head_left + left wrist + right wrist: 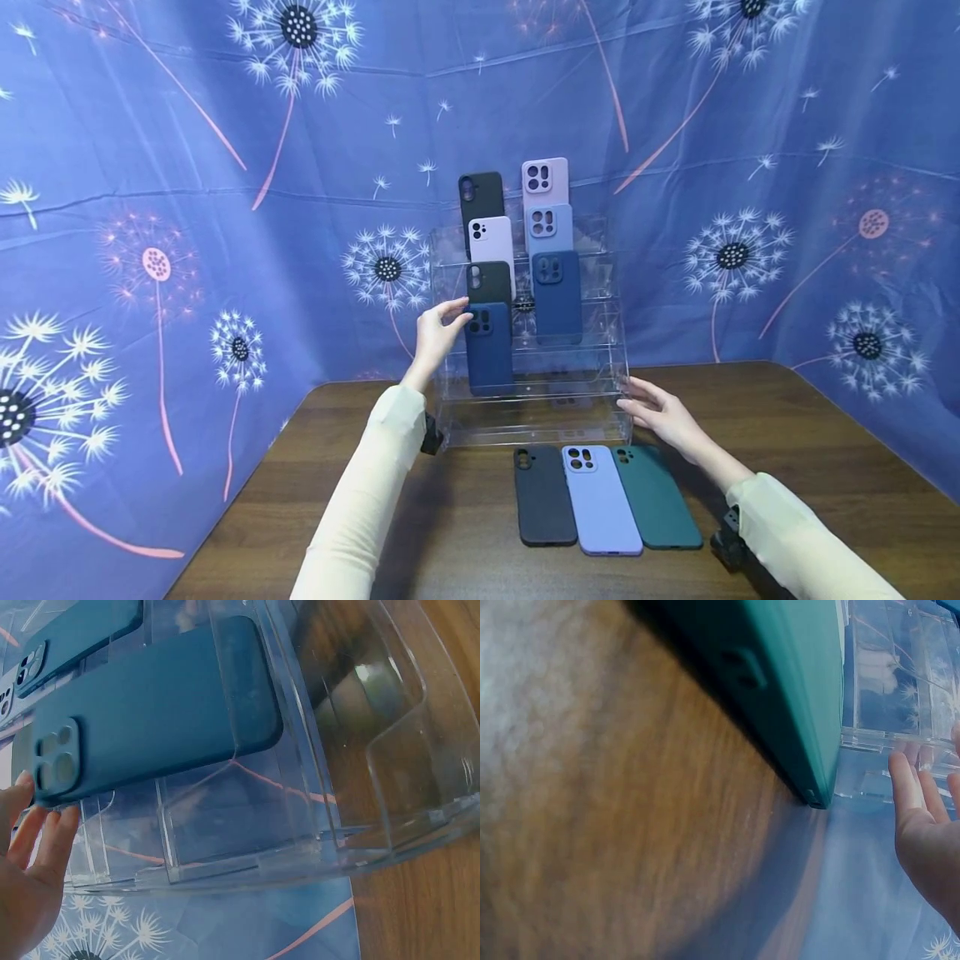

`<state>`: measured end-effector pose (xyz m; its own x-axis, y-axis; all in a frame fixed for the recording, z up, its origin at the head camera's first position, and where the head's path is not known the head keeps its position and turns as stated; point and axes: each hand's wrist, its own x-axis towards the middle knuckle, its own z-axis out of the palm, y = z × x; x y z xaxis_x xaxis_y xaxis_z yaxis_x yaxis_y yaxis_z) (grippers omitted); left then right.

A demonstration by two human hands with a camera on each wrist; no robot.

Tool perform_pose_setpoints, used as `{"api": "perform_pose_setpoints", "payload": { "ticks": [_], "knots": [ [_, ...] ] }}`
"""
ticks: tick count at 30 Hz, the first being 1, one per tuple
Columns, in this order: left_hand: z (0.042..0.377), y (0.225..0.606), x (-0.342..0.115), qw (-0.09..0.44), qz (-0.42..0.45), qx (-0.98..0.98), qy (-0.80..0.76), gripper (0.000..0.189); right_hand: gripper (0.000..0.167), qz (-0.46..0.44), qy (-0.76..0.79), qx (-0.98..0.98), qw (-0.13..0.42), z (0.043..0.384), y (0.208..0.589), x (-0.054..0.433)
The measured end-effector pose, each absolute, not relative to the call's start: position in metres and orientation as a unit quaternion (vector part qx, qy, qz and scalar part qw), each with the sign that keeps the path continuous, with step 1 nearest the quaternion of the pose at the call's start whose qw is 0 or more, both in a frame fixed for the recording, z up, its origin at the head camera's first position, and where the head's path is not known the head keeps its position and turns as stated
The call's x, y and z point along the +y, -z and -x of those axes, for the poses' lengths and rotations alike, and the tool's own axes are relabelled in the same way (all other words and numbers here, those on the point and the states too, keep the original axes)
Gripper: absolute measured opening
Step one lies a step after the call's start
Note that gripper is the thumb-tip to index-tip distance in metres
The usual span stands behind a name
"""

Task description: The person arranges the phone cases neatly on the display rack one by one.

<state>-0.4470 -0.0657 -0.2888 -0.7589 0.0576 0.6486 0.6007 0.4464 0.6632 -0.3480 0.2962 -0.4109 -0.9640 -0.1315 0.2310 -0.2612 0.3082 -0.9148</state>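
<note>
A clear acrylic tiered stand (pixel 555 362) holds two columns of phone cases. My left hand (pixel 438 333) is at the upper left corner of the lowest dark blue phone case (pixel 490 358). In the left wrist view, the fairly straight fingers of that hand (pixel 37 862) touch the case's edge beside its camera cutouts. The right hand (pixel 667 421) rests by the stand's lower right side, and its extended fingers touch the clear edge in the right wrist view. A green phone case (pixel 656 496) lies on the table near the right wrist.
Beside the green case lie a lavender-blue phone case (pixel 603 500) and a black phone case (pixel 545 496). Another dark blue case (pixel 557 300) stands in the right column, below a light blue and a pink one. A patterned blue cloth (pixel 675 125) hangs behind the wooden table (pixel 300 500).
</note>
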Motion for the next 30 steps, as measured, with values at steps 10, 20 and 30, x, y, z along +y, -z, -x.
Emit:
{"api": "perform_pose_setpoints", "payload": {
  "ticks": [10,20,30],
  "knots": [
    [0.424,0.31,-0.069,0.276,0.239,-0.778,0.512,0.023,0.068,-0.122,-0.561,-0.817,0.052,0.349,0.409,0.295],
    [0.384,0.356,-0.055,0.202,0.289,-0.793,0.496,0.016,0.068,-0.123,-0.552,-0.823,0.05,0.351,0.41,0.298],
    [0.368,0.395,-0.043,0.054,0.311,-0.859,0.404,0.023,0.067,-0.126,-0.556,-0.82,0.053,0.348,0.41,0.295]
  ]
}}
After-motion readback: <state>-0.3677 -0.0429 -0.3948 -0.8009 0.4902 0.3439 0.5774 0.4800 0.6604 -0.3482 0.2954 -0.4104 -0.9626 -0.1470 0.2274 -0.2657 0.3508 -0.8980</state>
